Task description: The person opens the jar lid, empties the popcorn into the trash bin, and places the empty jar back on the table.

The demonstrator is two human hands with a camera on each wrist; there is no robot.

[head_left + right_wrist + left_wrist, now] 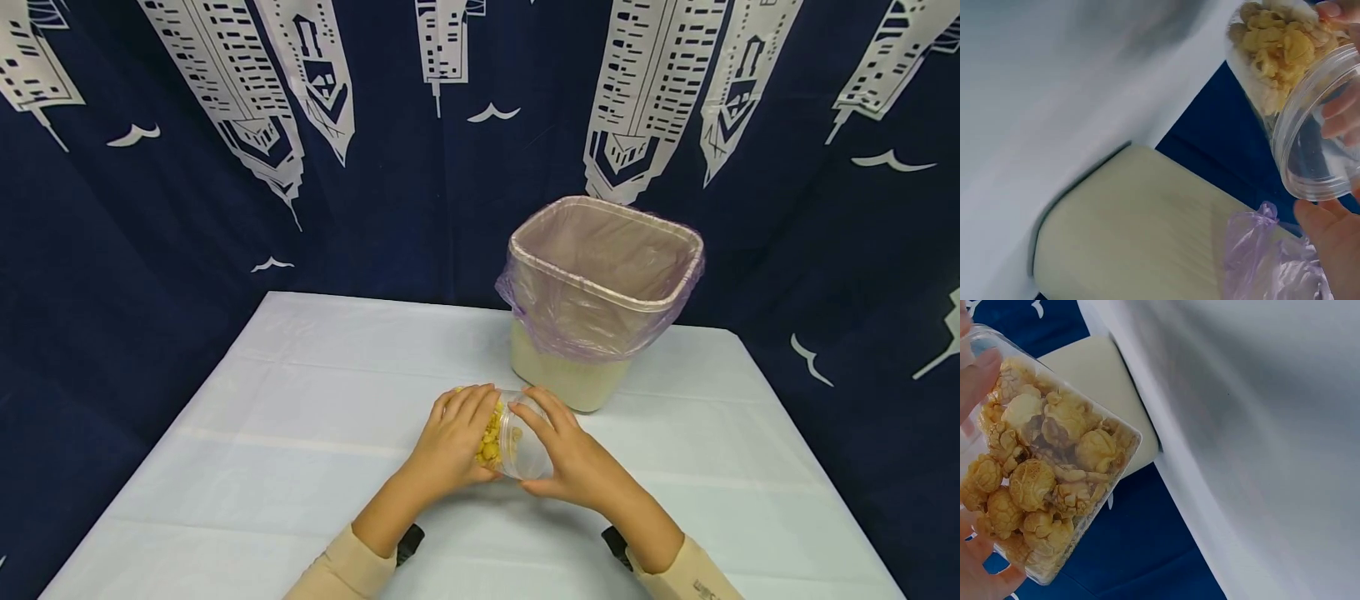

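Note:
Between my hands a clear plastic jar [491,440] of yellow popcorn [1034,481] lies on its side above the white table, its round end toward the right. My left hand [452,442] grips the popcorn-filled body, fingers over the top and thumb below. At the other end, my right hand [581,462] holds the clear round lid [527,448], fingers and thumb spread around its rim. Through the clear plastic, some fingers show in the right wrist view. The popcorn stays toward the jar's base, on the left.
Just beyond the hands stands a cream trash bin [562,379], lined with a translucent purple bag [592,329] folded over its rim. The white-covered table [337,375] ends at a dark blue curtain [390,192] with white building prints.

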